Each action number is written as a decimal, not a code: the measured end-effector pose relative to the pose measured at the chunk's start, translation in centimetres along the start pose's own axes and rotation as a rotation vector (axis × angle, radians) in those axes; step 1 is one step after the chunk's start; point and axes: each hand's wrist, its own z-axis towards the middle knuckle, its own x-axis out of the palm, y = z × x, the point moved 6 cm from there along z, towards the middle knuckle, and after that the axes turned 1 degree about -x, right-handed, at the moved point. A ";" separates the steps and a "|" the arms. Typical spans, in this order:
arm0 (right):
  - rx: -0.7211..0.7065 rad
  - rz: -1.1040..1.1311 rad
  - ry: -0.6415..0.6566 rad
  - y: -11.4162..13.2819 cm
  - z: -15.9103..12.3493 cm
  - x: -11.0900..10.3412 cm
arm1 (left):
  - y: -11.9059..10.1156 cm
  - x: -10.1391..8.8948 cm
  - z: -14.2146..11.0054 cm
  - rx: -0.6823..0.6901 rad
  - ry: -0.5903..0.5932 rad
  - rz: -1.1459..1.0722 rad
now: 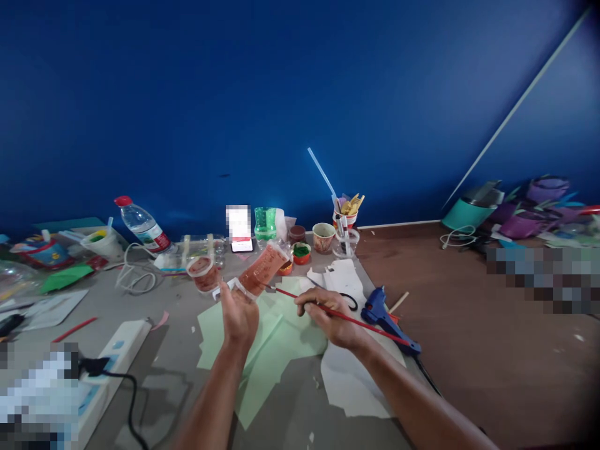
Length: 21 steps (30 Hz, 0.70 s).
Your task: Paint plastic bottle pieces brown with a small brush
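My left hand [240, 315] is closed round the lower end of a cut plastic bottle [263, 270] coated in reddish-brown paint, which it holds tilted to the right. A thin red paintbrush [349, 317] is pinched in my right hand [330, 315]; its tip meets or nearly meets the bottle's side. Just left of the bottle stands a clear cup [203, 274] with the same brown colour in it. Behind the bottle are a small pot of green paint [300, 252] and a pot of dark brown paint [297, 234]. Pale green paper [267, 375] lies beneath both hands.
A blue glue gun [387, 319] rests right of white paper [349, 387]. A phone [242, 245], a paper cup [324, 237] and a water bottle [143, 225] stand towards the blue wall. At the lower left lies a power strip [119, 347] with a plugged-in black cord.
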 end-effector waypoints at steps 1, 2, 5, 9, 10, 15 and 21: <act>0.007 -0.007 -0.003 0.0 0.0 0.0 | 0.0 0.0 0.0 -0.016 -0.012 -0.011; 0.015 -0.005 -0.012 0.0 0.0 -0.1 | 0.0 0.0 -0.1 -0.034 -0.032 -0.024; 0.020 0.017 -0.004 0.1 0.0 -0.1 | 0.1 0.1 -0.2 -0.083 -0.054 -0.038; 0.029 -0.005 -0.006 -0.1 0.1 -0.1 | 0.4 0.4 -0.3 -0.115 -0.021 -0.034; 0.040 0.000 -0.037 -0.3 0.1 -0.3 | 0.3 0.5 -0.3 -0.103 -0.014 -0.033; 0.086 0.078 -0.004 -0.4 0.2 0.0 | 0.5 0.4 -0.3 -0.093 -0.004 -0.004; 0.069 0.114 -0.042 -0.6 0.2 0.0 | 0.7 0.7 -0.6 -0.023 0.050 0.089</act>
